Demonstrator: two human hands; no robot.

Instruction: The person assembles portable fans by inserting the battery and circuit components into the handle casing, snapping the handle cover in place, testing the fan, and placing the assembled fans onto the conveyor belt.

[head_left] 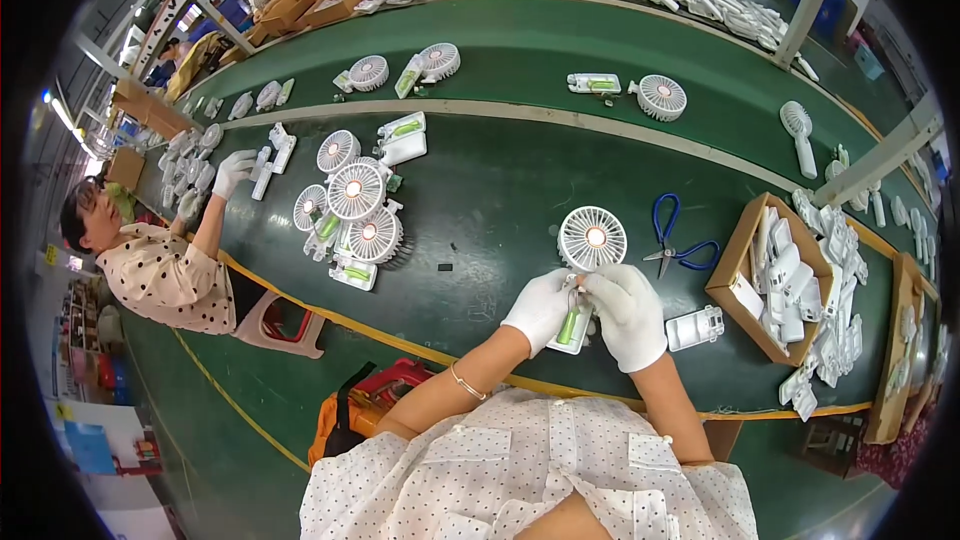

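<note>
In front of me a white handheld fan (592, 237) lies on the green bench, its round grille pointing away. Its opened handle (571, 330) shows a green battery cell inside. My white-gloved left hand (541, 312) is closed around the handle's upper end. From the other side, the gloved fingers of my right hand (627, 314) pinch together at the neck; whatever small part is between them stays hidden. Blue-handled cutters (680, 235) lie open right of the fan. Beside my right hand is a loose white handle cover (695, 328).
A cardboard box (727, 280) of white casings stands at right, with more casings heaped beside it. At left sits a cluster of fans (357, 192), near a gloved co-worker (160, 275). Fans also lie on the green belt (510, 50) beyond. A metal post (880, 155) rises at right.
</note>
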